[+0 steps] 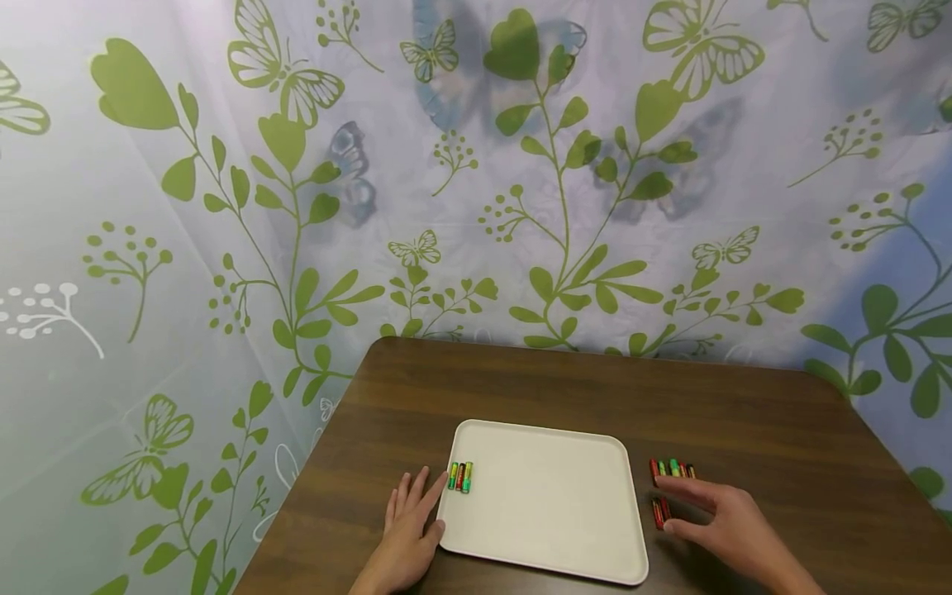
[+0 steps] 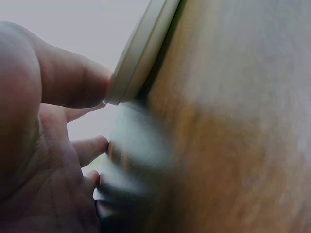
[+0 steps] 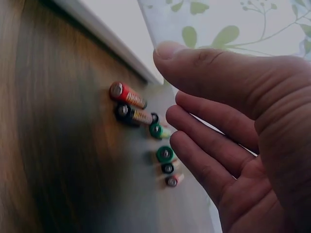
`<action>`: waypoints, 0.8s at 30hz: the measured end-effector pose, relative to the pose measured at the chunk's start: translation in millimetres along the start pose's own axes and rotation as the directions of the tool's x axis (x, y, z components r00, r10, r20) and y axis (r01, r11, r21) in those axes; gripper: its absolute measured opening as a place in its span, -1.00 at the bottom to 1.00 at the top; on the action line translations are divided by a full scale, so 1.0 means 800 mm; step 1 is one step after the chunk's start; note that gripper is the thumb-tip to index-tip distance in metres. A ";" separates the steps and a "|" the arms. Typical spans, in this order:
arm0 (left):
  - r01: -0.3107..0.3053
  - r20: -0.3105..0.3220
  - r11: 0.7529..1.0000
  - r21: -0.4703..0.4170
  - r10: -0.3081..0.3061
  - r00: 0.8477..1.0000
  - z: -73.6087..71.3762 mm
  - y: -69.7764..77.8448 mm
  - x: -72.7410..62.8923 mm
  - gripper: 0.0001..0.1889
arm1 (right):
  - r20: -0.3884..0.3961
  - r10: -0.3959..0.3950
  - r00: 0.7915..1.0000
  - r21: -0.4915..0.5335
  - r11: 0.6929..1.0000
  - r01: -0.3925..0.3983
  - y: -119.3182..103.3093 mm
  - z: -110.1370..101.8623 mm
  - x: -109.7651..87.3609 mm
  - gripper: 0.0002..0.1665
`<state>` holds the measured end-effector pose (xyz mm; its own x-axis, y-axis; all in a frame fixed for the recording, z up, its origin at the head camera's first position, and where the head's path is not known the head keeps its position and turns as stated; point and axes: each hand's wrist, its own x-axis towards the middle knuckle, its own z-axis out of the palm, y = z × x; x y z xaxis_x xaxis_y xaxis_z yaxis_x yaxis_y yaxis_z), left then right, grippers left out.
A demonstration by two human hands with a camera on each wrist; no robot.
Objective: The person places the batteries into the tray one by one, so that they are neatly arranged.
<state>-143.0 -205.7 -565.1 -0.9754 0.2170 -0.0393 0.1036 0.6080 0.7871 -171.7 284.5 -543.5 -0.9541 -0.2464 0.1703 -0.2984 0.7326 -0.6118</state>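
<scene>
A cream tray (image 1: 546, 504) lies on the table, with three batteries (image 1: 460, 477) side by side near its left edge. My left hand (image 1: 407, 541) rests at that edge, fingers extended; in the left wrist view the thumb touches the tray rim (image 2: 141, 53). Right of the tray, my right hand (image 1: 732, 525) hovers with thumb and fingers apart, holding nothing. Just by its fingertips lie two batteries, a red one (image 3: 129, 94) and a dark one (image 3: 133, 114) in the right wrist view. Behind them is a row of several red, green and dark batteries (image 1: 675, 469), partly hidden by the hand.
The dark wooden table (image 1: 565, 380) reaches back to a hanging curtain (image 1: 461, 273) printed with green leaves and butterflies. The curtain also runs along the table's left side.
</scene>
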 end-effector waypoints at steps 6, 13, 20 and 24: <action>-0.005 -0.005 1.000 0.005 0.005 1.000 0.000 -0.002 0.000 -0.27 | 0.045 0.077 0.996 -0.042 0.996 -0.075 0.010 -0.003 -0.004 -0.33; -0.001 -0.005 1.000 -0.002 0.001 1.000 0.001 -0.002 0.001 -0.27 | -0.002 0.061 0.998 -0.114 0.992 -0.061 0.013 0.005 -0.007 -0.33; -0.004 -0.012 1.000 0.004 0.004 1.000 0.001 -0.002 0.001 -0.28 | -0.031 0.055 0.998 -0.145 0.988 -0.058 0.015 0.014 -0.006 -0.34; -0.003 -0.015 1.000 0.005 0.003 1.000 0.001 -0.004 0.001 -0.28 | -0.021 0.070 0.997 -0.144 0.987 -0.072 0.016 0.017 -0.005 -0.38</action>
<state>-144.0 -206.4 -568.0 -0.9779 0.2074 -0.0278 0.1073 0.6110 0.7843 -171.3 286.2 -562.9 -0.9730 -0.1811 0.1434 -0.2293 0.8320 -0.5051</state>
